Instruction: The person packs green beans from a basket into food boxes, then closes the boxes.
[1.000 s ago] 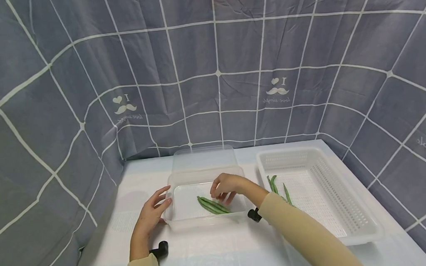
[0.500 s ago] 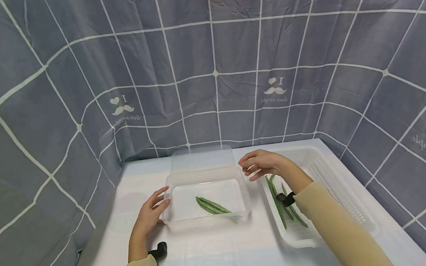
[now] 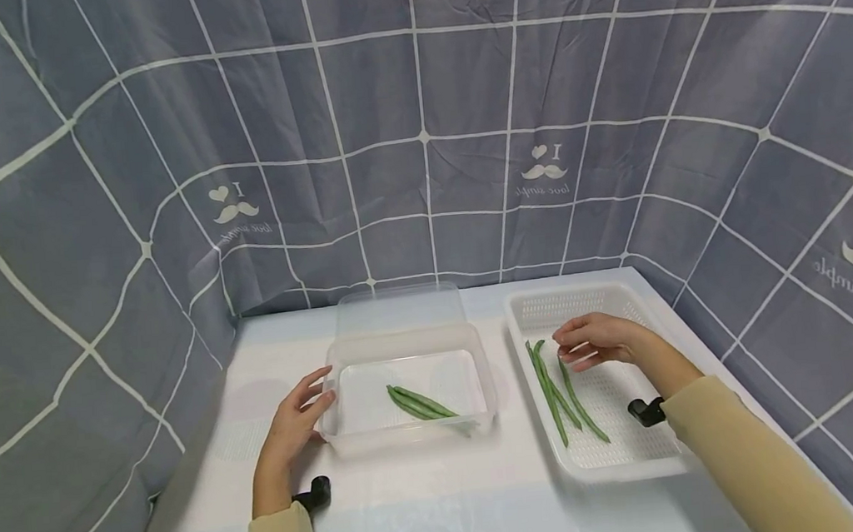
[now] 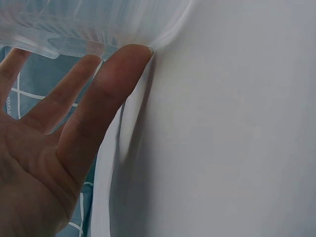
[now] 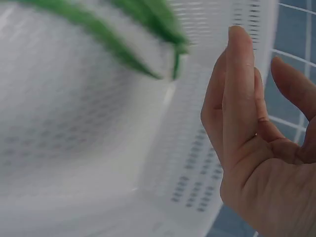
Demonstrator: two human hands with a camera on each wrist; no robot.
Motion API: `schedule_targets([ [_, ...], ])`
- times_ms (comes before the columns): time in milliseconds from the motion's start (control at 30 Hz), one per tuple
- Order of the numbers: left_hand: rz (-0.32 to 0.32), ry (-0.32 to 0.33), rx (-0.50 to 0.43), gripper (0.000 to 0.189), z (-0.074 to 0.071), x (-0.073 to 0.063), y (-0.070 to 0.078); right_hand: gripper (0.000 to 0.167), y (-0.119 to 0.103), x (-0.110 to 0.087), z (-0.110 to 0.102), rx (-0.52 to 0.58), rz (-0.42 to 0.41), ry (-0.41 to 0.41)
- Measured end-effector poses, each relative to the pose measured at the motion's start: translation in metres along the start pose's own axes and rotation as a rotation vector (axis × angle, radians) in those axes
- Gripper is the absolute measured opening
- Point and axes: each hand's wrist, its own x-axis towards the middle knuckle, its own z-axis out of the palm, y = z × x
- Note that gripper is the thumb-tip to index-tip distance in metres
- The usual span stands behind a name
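Several long green beans (image 3: pixel 554 389) lie along the left side of a white perforated plastic basket (image 3: pixel 680 430). Over that basket hovers my right hand (image 3: pixel 599 341), fingers relaxed and holding nothing, near the far ends of the beans. A clear plastic container (image 3: pixel 410 443) stands left of the basket with a few green beans (image 3: pixel 420 402) on its floor. My left hand (image 3: pixel 295 414) touches the container's left side with extended fingers. In the left wrist view its thumb and fingertips rest at the clear container wall (image 4: pixel 113 29).
Behind the container lies a clear lid (image 3: pixel 400 308) at the table's back edge. The white table (image 3: pixel 417 526) is enclosed by a grey gridded curtain (image 3: pixel 377 119). Each wrist carries a small black camera mount (image 3: pixel 647 411).
My right hand has left the beans in the clear container and moved right over the white basket, its fingers now holding nothing. The left hand has stayed at the container's side.
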Motion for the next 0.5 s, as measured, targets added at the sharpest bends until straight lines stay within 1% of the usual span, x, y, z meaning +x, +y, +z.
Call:
schedule_targets([
  [100,0.001,0.004,0.004,0.056,-0.001,0.001,0.001,0.044,0.018,0.001,-0.002,-0.047,0.053,0.014],
  [233,0.005,0.004,0.013,0.056,-0.002,0.000,0.000,0.037,0.035,0.001,-0.003,-0.102,0.117,0.065],
  [367,0.007,0.003,0.011,0.056,-0.001,0.000,0.000,0.029,0.045,0.001,-0.001,-0.143,0.162,0.100],
  [500,0.005,0.003,-0.005,0.056,-0.001,0.000,-0.001,0.028,0.050,0.000,0.003,-0.180,0.177,0.101],
])
